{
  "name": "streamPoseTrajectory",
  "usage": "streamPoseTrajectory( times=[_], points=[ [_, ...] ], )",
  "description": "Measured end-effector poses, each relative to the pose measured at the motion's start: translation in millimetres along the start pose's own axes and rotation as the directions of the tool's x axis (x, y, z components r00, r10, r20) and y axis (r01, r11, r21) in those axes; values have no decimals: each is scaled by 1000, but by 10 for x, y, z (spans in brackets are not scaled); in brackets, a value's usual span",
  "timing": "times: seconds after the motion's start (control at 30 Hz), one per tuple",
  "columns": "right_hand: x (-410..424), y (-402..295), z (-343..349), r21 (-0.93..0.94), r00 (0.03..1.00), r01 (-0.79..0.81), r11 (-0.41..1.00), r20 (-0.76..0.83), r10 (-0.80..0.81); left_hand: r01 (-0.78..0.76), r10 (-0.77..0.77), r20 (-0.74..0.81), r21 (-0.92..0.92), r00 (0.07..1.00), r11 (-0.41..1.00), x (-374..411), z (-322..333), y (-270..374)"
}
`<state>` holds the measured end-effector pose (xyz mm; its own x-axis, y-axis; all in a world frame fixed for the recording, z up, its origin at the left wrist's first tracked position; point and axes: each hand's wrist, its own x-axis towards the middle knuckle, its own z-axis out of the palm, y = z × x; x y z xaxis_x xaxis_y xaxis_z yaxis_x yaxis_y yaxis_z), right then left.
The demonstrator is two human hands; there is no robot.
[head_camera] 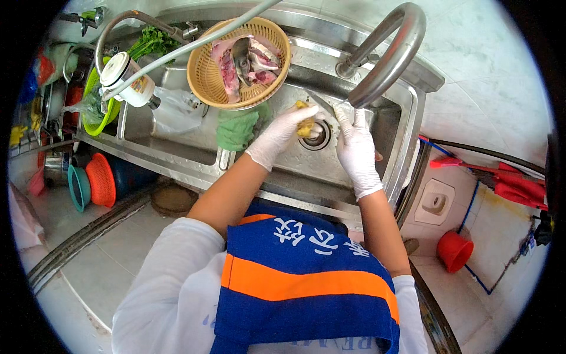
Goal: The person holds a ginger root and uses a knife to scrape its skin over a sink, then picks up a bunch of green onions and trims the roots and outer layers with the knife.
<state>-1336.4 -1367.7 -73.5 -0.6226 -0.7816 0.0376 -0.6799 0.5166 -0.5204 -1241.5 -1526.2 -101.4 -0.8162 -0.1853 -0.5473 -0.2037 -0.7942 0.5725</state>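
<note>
My left hand [278,132], in a white glove, grips a knobby yellow piece that looks like ginger root [305,128]. In my gloved right hand [356,148] is a knife, its narrow blade [319,101] angled up and left; the fingers hide its handle. Both hands are over the right basin of a steel sink [283,161], with the drain [325,138] below and between them. The curved steel faucet [389,66] hangs just above my right fingertips. A yellow plastic basket [196,77] with pieces of fish [242,59] sits beyond my left hand.
A green cloth [237,128] drapes over the basin divider. The left basin holds a clear plastic bag [174,108]. A grey hose [194,45] crosses above, beside a white filter housing [128,82]. Leafy greens [152,42] and a lime-green basket [95,126] are at left.
</note>
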Motion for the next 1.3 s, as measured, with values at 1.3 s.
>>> streamPoseTrajectory(
  times=[1.3],
  points=[
    [1389, 1033, -319, -157, 984, -85, 984, -168, 58, 163, -69, -173, 622, 983, 766, 155, 487, 144]
  ],
)
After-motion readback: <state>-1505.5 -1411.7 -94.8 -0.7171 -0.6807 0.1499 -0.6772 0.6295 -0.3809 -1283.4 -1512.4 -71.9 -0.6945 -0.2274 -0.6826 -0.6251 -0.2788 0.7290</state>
